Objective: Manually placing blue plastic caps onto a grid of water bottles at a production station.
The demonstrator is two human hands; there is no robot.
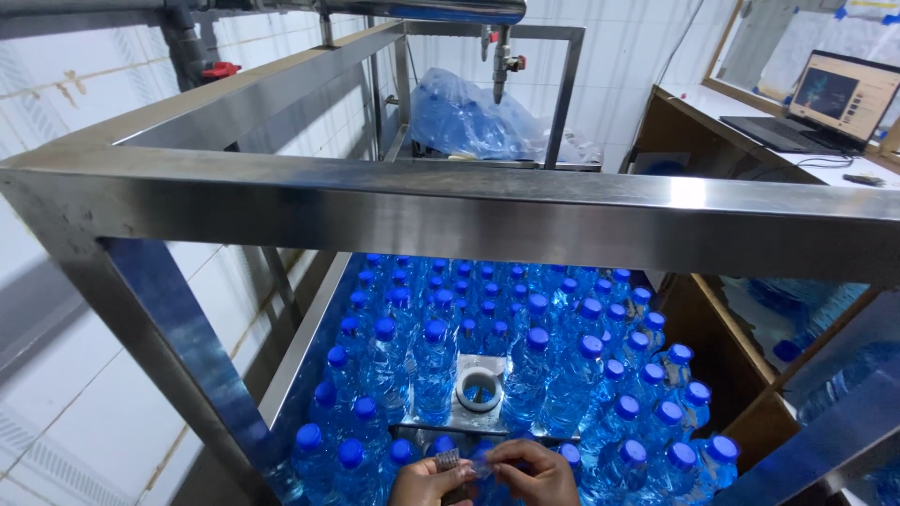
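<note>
Left hand (424,480) pinching a small ribbed cap (448,459), right hand (532,470) gripping a clear bottle (483,468), blue-capped water bottles (553,375) packed all around, steel frame (450,201) overhead

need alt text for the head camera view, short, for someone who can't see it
Two bare hands, left hand and right hand, meet over a small clear piece above dozens of blue-capped water bottles packed on a steel table. A steel frame bar crosses the view.
</note>
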